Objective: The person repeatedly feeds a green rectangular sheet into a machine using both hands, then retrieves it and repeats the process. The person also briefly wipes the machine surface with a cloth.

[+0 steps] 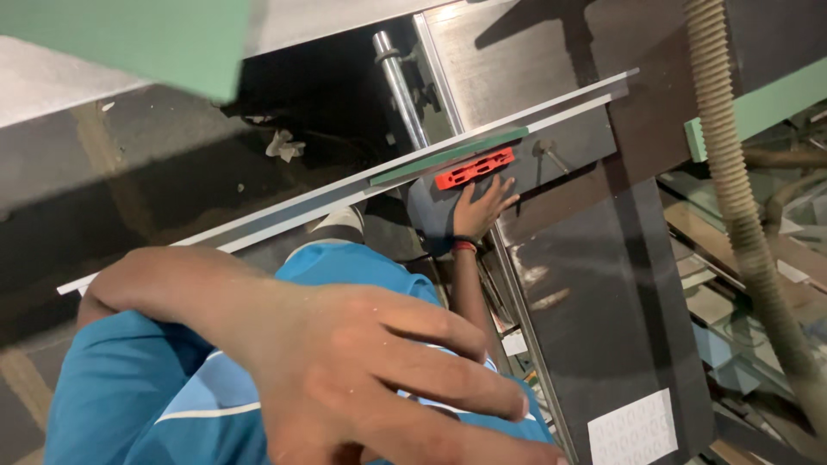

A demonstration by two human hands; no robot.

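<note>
At the left and across the foreground, the left hand (388,379) fills the near view, palm down with its fingers (448,331) loosely spread and curled around nothing, hovering over the blue shirt (129,387) with its white stripe. Behind it a long pale metal strip (345,194) runs diagonally up toward the right, crossing a dark floor (129,172) with a scrap of crumpled paper (284,146). Further right, the right hand (482,207), a red band at its wrist, reaches out flat and open, fingertips pressed against the machine panel (560,155) just below a red slotted plastic piece (474,168) that sits against a green edge strip (448,155); it grips nothing. To work well here, that hand should probably stay flat and steady beside the red piece, clear of the polished steel rod (401,86) above. At the far right, a ribbed beige hose (741,198) hangs over a dark sheet (603,327) bearing a white label (633,430).
</note>
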